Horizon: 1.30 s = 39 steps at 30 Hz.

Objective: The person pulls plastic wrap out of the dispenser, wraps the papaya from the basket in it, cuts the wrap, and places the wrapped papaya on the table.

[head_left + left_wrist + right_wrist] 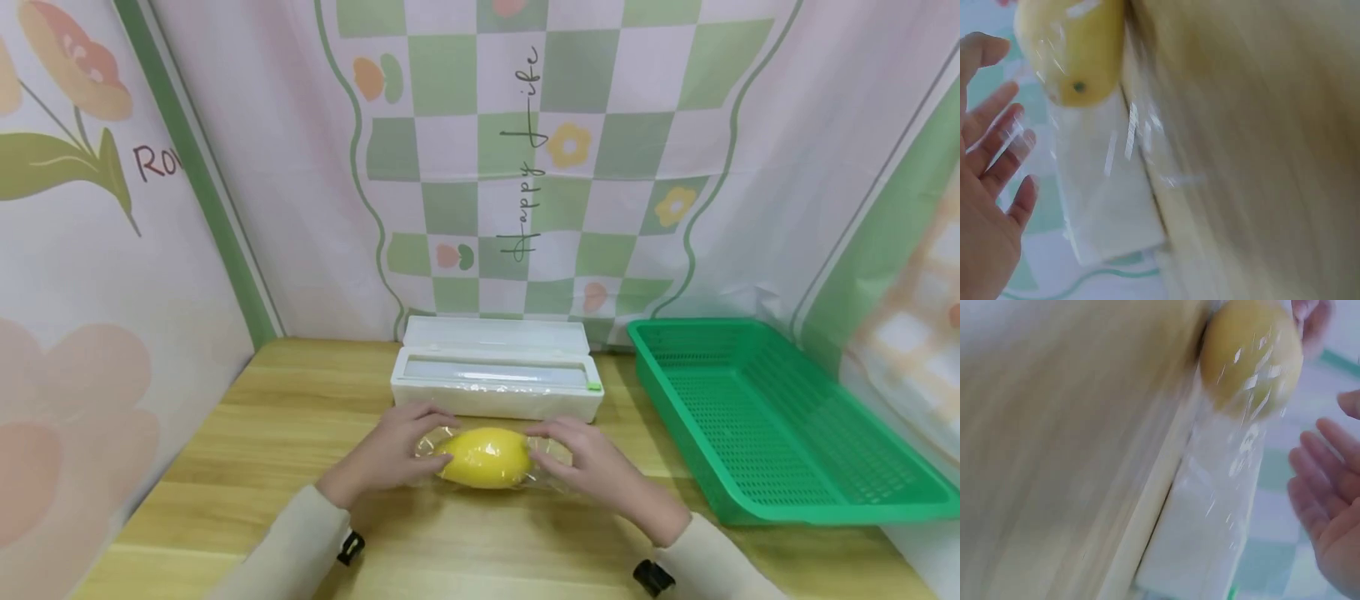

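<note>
A yellow fruit [487, 460], oval with a small dark green spot at one end, lies on the table wrapped in clear cling film [1132, 134]. The film sticks out loosely past both ends of it. My left hand [392, 447] is at the left end, fingers spread and gently curved by the loose film. At the opposite end, my right hand [588, 460] mirrors it, thumb and fingers apart around the film there. Both wrist views show the palms facing the fruit, fingers apart from its skin.
Just behind the fruit stands a white cling film dispenser box [495, 403], its lid raised and a small green slider at its right end. A green perforated basket [678, 417] sits on the right of the wooden table [225, 467]. Patterned curtain cloth hangs behind.
</note>
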{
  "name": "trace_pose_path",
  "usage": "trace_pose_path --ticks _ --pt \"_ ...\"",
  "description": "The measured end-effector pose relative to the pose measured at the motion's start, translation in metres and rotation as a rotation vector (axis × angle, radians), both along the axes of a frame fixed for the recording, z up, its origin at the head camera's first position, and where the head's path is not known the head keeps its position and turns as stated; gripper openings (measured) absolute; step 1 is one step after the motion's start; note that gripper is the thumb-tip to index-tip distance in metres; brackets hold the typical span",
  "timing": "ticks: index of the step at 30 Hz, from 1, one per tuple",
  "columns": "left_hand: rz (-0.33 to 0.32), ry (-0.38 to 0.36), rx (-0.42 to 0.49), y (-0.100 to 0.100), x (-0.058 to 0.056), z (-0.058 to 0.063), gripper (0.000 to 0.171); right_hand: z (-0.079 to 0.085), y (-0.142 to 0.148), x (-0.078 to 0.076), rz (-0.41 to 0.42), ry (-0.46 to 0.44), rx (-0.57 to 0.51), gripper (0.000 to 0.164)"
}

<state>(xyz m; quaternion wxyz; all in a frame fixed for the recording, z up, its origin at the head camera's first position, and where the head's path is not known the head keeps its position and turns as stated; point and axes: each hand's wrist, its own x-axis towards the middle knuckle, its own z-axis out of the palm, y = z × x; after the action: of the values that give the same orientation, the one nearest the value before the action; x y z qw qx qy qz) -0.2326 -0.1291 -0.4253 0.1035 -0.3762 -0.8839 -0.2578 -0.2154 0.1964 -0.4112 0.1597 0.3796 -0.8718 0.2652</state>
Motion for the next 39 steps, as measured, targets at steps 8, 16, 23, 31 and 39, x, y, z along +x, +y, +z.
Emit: trace_pose_path --ticks 8,16,23,31,39 --pt "0.043 -0.009 -0.135 0.014 0.015 0.009 0.05 -0.003 -0.014 0.004 -0.084 -0.313 0.07 0.06" --pt "0.049 -0.114 -0.082 0.015 0.015 0.003 0.065 -0.019 -0.027 -0.002 -0.089 -0.397 -0.014 0.067" --pt "0.002 -0.147 -0.055 0.016 0.014 -0.006 0.069 -0.019 -0.025 0.01 -0.1 -0.421 -0.037 0.065" --pt "-0.021 -0.185 -0.03 0.017 0.021 -0.003 0.068 -0.018 -0.018 0.022 -0.11 -0.425 -0.028 0.061" --pt "-0.006 -0.198 -0.033 0.02 0.02 -0.005 0.081 -0.016 -0.024 0.023 -0.177 -0.42 0.014 0.078"
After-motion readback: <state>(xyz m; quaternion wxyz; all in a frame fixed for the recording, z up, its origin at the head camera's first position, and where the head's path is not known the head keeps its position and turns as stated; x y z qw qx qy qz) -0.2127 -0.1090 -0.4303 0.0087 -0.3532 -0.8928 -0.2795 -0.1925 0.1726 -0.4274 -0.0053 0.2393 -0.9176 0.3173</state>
